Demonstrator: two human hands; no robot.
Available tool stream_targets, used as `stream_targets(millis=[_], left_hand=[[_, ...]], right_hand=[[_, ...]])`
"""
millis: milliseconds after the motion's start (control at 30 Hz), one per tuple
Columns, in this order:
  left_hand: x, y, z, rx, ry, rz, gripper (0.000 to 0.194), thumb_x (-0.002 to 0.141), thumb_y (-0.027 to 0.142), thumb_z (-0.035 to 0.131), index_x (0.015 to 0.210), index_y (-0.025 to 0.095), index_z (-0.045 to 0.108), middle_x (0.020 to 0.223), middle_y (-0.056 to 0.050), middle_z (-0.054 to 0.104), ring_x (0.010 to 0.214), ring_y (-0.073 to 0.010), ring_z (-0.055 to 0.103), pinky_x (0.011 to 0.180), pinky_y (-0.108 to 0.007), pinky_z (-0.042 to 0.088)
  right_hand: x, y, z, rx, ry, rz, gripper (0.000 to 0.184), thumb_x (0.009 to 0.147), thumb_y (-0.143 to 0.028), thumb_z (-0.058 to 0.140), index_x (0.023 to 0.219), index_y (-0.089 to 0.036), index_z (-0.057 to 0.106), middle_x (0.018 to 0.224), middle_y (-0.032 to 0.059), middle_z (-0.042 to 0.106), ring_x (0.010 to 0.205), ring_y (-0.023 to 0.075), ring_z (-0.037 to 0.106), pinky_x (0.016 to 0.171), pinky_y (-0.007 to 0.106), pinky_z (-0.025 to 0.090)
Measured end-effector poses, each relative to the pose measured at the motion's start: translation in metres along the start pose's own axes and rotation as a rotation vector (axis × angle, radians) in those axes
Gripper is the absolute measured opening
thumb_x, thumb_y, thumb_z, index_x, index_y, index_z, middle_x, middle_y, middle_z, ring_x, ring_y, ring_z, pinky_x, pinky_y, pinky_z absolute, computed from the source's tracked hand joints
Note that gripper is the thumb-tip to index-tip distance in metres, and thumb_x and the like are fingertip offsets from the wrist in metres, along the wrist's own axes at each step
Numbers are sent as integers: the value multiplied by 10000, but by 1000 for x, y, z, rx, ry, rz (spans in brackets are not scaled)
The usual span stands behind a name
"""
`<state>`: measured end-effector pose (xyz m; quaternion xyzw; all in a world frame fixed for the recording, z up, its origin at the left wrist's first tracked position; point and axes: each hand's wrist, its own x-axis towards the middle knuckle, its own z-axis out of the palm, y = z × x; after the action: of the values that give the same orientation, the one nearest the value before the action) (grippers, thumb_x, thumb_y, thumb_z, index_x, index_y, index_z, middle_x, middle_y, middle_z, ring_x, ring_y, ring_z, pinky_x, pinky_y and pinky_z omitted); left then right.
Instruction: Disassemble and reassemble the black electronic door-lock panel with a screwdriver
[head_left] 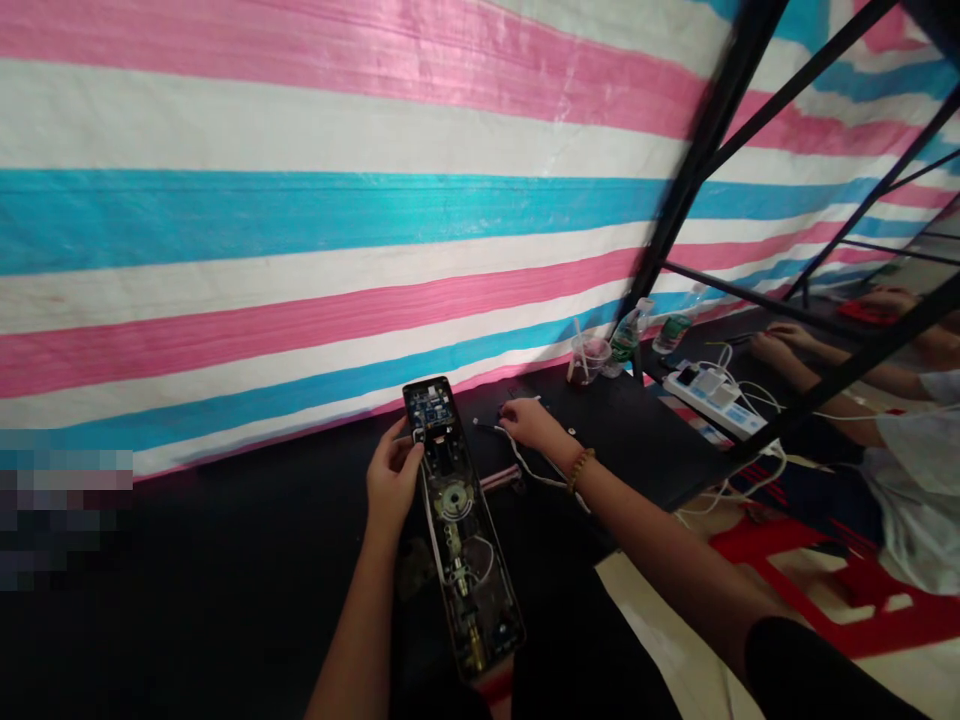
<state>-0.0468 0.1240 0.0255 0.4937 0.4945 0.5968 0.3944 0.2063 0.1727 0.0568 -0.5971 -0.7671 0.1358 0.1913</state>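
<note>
A long, narrow, dark housing [466,530], which looks like an opened electronic door lock panel, is tilted over the table's front edge. Inside it are a blue circuit board [431,408] at the far end, a round part [454,500] in the middle and thin white wires. My left hand [394,470] grips its left edge near the board, thumb on the rim. To the right, my right hand [532,425] is at the tabletop with its fingers pinched together; whatever they hold is hidden. A white cable [525,462] runs beneath that hand.
A pinkish rod-like piece [501,478] lies right of the housing. Farther right are a plastic cup [586,358], a bottle [626,340] and a white power strip [716,400] with cables. Black metal frame bars [697,160] rise there. Another person's hands [780,345] work beyond, near a red stool [795,580].
</note>
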Motion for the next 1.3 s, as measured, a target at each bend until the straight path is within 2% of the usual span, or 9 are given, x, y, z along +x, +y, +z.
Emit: stream_targets(millis=[133, 300, 433, 500, 567, 667, 767, 933, 1300], left_hand=[[1, -1, -1, 24, 35, 7, 611, 751, 395, 697, 1298, 153, 572, 944, -85, 721, 850, -211, 694, 758, -324, 538], [0, -3, -2, 6, 59, 3, 590, 758, 410, 689, 1283, 169, 572, 936, -69, 713, 847, -202, 683, 745, -310, 530], [0, -2, -2, 0, 42, -4, 561, 785, 428, 666, 1278, 178, 572, 946, -66, 709, 853, -199, 681, 758, -315, 529], [0, -1, -2, 1, 42, 0, 559, 778, 428, 678, 1267, 177, 576, 936, -64, 709, 857, -200, 680, 768, -317, 528], [0, 0, -1, -9, 43, -2, 572, 764, 428, 694, 1263, 176, 574, 935, -67, 712, 858, -205, 683, 765, -319, 530], [-2, 2, 1, -37, 24, -29, 608, 759, 426, 700, 1293, 181, 544, 945, -77, 717, 847, -214, 695, 732, -320, 539], [-4, 3, 4, -45, 10, -58, 621, 779, 426, 680, 1330, 194, 512, 921, -70, 718, 790, -208, 698, 677, -307, 540], [-5, -3, 6, -2, 31, -51, 601, 824, 437, 639, 1362, 212, 497, 936, -67, 718, 777, -202, 697, 670, -303, 544], [-12, 2, 10, 93, 80, -20, 537, 870, 421, 588, 1368, 229, 529, 889, -56, 733, 759, -212, 701, 660, -302, 533]], right_hand=[[4, -7, 29, -101, -27, -82, 295, 903, -267, 638, 1158, -121, 673, 1125, 159, 684, 1063, 229, 634, 920, 294, 451], [26, -23, 46, -56, -28, -59, 123, 894, -185, 623, 942, -115, 712, 1029, 158, 712, 1000, 229, 661, 889, 297, 459], [35, -33, 36, 105, 57, -71, 161, 939, -219, 567, 1020, -128, 672, 985, 86, 731, 882, 147, 673, 776, 226, 471], [36, -40, 24, 289, 93, -97, 198, 954, -255, 543, 1068, -134, 650, 908, 46, 729, 758, 120, 664, 687, 208, 467], [34, -51, 9, 397, 105, -163, 185, 937, -260, 561, 1034, -145, 668, 835, 20, 719, 697, 114, 642, 655, 206, 455], [27, -70, -12, 220, 75, -333, 132, 895, -174, 590, 902, -149, 719, 851, 37, 713, 788, 129, 630, 746, 224, 449], [19, -88, -25, -59, 1, -424, 179, 901, -132, 554, 886, -136, 733, 906, 81, 701, 831, 150, 629, 793, 248, 451], [10, -107, -22, -330, -70, -370, 207, 940, -177, 515, 982, -138, 714, 1008, 123, 691, 864, 190, 669, 754, 266, 489], [1, -123, -19, -418, -73, -335, 223, 952, -126, 479, 1027, -135, 688, 1053, 146, 720, 950, 239, 707, 810, 323, 546]])
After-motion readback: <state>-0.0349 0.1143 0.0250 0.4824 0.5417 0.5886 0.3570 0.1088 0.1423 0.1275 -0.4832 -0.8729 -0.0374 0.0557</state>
